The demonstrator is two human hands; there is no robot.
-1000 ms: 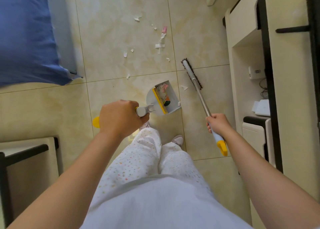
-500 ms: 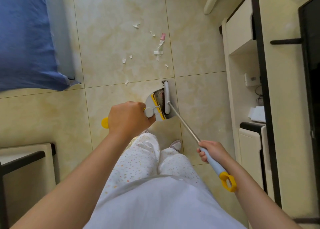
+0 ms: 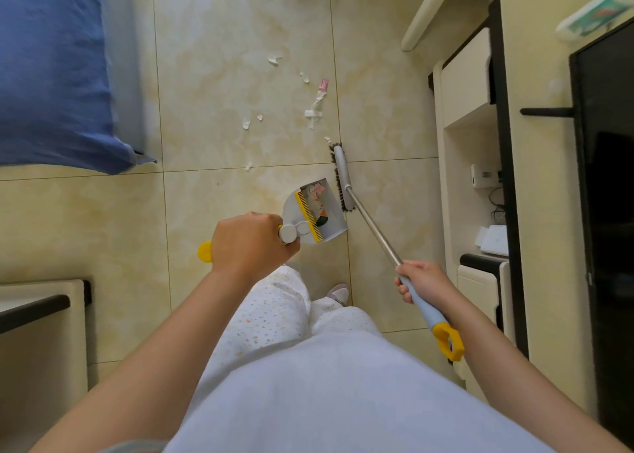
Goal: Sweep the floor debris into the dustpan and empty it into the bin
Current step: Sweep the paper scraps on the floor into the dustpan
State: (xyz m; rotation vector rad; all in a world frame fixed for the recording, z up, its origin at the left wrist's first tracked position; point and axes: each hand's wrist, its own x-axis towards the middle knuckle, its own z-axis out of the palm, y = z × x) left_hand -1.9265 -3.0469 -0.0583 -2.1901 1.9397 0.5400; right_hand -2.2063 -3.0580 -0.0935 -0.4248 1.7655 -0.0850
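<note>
The broom head (image 3: 341, 178) has swung out of the dustpan (image 3: 291, 209) and now lies along its right edge at frame centre, bristles toward the pan. The left hand (image 3: 250, 243) grips the dustpan's handle; the right hand (image 3: 425, 281) grips the broom's blue grip (image 3: 422, 310) at lower right. Debris (image 3: 317, 195) sits inside the pan; torn paper scraps (image 3: 314, 113) lie on the tiles (image 3: 212, 75) above it.

Blue bedding (image 3: 51, 71) at upper left, cream cabinet (image 3: 466, 78) on right, white router (image 3: 494, 240)
</note>
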